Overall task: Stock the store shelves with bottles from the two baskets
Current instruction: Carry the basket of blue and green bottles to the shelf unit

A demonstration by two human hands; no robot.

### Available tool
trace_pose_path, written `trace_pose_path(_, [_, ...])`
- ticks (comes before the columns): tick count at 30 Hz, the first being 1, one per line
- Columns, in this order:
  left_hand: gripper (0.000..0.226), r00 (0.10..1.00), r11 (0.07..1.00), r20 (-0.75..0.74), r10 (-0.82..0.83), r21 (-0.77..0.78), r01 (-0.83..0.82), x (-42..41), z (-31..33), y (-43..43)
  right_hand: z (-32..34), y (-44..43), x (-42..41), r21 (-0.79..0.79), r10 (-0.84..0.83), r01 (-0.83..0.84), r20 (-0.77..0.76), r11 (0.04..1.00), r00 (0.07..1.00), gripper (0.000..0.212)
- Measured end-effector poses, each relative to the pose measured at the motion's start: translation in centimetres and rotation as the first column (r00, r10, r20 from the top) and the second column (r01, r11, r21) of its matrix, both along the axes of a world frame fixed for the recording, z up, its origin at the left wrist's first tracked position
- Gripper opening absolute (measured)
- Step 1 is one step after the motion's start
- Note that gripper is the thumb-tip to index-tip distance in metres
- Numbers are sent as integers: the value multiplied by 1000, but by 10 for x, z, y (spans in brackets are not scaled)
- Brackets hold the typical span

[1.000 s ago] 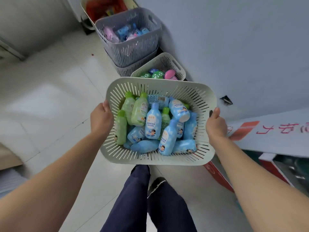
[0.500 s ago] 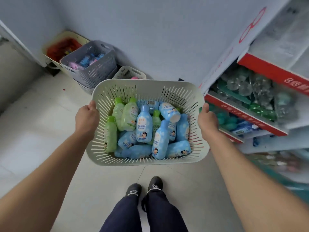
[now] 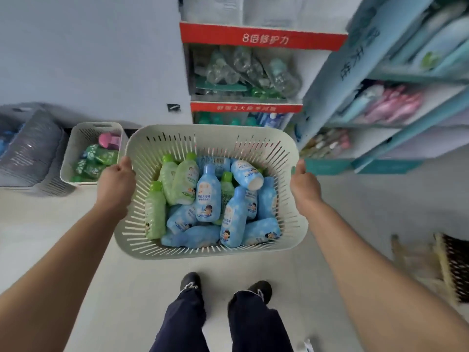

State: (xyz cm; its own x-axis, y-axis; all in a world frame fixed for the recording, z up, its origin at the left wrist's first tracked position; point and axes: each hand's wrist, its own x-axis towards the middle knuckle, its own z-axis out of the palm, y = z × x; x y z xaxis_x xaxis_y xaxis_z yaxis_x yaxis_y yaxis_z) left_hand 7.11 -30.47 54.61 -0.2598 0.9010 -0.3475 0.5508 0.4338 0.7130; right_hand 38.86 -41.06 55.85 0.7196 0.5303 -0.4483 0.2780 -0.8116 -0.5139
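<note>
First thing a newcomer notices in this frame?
The pale slotted basket is held at centre frame, with the left hand and right hand gripping its side rims. It is heaped with blue bottles and green bottles. Behind it stands the red-trimmed shelf, and a smaller basket sits on the floor at left.

Both hands (image 3: 117,182) (image 3: 305,185) grip slotted basket (image 3: 210,250) of blue, green bottles (image 3: 208,199), before shelves (image 3: 261,106)

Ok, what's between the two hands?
In the head view, the white slotted basket spans the gap, left hand and right hand each gripping a side rim; blue bottles and green bottles lie piled inside.
</note>
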Motion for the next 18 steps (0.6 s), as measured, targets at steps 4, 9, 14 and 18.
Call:
trace_pose_path(4, [48,994,994,-30,-107,-19,106,84,2,-10,1,-53,66,7,-153,153,-2,988,988,70])
trace_pose_path(9, [48,972,971,40,-231,-53,232,198,-1,-27,4,-115,155,3,-320,320,-16,947,947,69])
trace_pose_path(14, [46,940,939,70,-334,-60,338,316,-4,-38,8,-163,243,-9,-433,433,4,901,901,68])
trace_pose_path(18, [45,891,890,72,-449,-56,453,408,-6,-40,6,-189,308,-41,-498,498,21,866,867,68])
